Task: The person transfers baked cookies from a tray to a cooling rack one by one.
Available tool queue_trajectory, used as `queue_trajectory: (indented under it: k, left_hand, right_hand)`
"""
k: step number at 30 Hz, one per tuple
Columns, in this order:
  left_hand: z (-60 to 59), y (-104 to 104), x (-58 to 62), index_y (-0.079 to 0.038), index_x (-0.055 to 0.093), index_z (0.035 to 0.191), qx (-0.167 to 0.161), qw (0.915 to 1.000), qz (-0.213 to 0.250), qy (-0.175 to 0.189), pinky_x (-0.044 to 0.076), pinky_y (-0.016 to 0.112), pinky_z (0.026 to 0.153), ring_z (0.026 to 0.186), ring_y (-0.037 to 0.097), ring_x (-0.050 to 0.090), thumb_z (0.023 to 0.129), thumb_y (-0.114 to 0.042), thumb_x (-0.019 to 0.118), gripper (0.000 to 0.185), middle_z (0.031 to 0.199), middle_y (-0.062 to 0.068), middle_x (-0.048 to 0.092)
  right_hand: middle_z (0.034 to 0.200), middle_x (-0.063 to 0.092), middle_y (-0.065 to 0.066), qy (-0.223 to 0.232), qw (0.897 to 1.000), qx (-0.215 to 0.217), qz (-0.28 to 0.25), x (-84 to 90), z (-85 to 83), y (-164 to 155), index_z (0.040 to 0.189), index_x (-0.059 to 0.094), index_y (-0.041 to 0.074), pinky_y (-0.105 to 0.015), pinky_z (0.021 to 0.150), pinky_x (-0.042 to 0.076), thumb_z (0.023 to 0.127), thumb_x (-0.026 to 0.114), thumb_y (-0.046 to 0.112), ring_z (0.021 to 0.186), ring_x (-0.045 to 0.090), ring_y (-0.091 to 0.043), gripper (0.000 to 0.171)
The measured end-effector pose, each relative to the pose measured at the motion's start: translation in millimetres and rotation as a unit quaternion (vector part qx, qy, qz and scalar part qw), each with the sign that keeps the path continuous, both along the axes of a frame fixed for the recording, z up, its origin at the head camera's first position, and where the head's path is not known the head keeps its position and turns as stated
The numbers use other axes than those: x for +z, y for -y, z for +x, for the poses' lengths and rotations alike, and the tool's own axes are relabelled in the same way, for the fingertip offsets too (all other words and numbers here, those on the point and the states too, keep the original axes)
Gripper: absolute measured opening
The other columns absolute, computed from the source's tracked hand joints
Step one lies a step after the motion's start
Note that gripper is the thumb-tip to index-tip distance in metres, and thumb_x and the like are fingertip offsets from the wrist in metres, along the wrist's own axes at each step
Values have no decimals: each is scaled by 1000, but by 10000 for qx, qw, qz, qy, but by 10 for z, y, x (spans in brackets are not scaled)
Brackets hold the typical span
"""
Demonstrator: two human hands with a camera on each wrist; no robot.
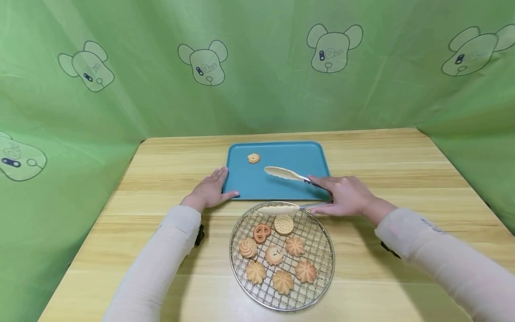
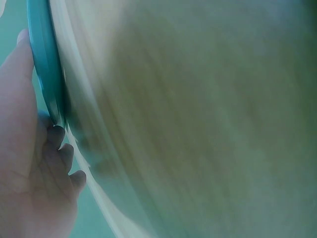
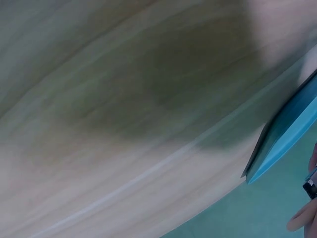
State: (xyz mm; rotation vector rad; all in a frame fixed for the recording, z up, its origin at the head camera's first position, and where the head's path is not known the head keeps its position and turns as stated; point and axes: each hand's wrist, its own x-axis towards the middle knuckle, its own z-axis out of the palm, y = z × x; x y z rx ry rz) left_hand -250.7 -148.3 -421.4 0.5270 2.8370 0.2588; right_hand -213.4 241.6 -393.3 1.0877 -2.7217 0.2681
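Tongs (image 1: 283, 173) with pale scalloped tips are gripped in my right hand (image 1: 346, 194). Their two arms stand spread, with nothing between the tips; one overlaps the blue tray (image 1: 277, 188) and the other overlaps the far rim of a round wire rack (image 1: 327, 277). My left hand (image 1: 209, 190) is at the tray's near left corner, its thumb along the front edge and its fingers by the left side. One round scalloped cookie (image 1: 254, 158) lies at the tray's back left. Only part of the right hand (image 3: 309, 220) shows in the right wrist view.
Several cookies lie on the rack, among them a pretzel-shaped cookie (image 1: 262, 233), a round dotted cookie (image 1: 283, 225), a swirl cookie (image 1: 247, 247) and flower-shaped cookies (image 1: 283, 282). The wooden table (image 1: 161, 170) meets a green curtain (image 1: 257, 107) at the back and sides.
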Motion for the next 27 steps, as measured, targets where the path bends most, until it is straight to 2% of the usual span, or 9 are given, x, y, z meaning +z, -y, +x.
queue_trajectory:
  k: [2,7,14,22,24,27]
  left_hand:
    - [-3,-1,-3,-5,5,153,2,10000,-8,-1,12,43,115,144,27,4,92,-66,38,93,158,11,4]
    - [-15,-2,-18,-5,5,153,-4,10000,-32,-15,12,42,115,144,27,4,92,-66,38,93,158,11,4]
    - [-19,4,-23,-5,5,153,-16,10000,-38,-33,12,43,115,144,28,4,91,-67,39,94,158,11,4]
    - [-29,8,-39,-5,5,153,-43,10000,-15,-36,12,43,115,144,28,5,91,-67,38,94,158,11,4]
    - [-30,9,-38,-4,6,153,-52,10000,-14,-40,12,44,115,144,28,5,91,-67,38,93,158,11,4]
    - [-28,11,-37,-4,6,153,-41,10000,-18,-48,12,44,115,144,28,5,91,-67,38,93,158,11,4]
  right_hand:
    - [119,63,-20,148,9997,-170,23,5,3,35,139,50,7,-39,55,54,73,68,66,85,68,-33,90]
    - [121,61,-21,247,9990,-366,-11,-18,-26,99,140,48,7,-41,59,55,73,67,68,89,67,-35,92]
    - [125,58,-24,297,9978,-577,-135,-52,-75,209,144,43,10,-35,53,53,75,62,71,78,67,-32,94]
    - [128,56,-23,594,9928,-1038,-110,-33,-105,403,147,39,13,-43,62,56,75,57,76,97,63,-41,97]
    - [127,57,-23,714,9906,-1154,-143,-25,-113,450,147,38,13,-39,56,55,75,57,76,93,64,-37,98]
    - [126,58,-22,911,9865,-1340,-237,-23,-133,517,147,37,12,-30,45,48,75,59,73,76,63,-27,97]
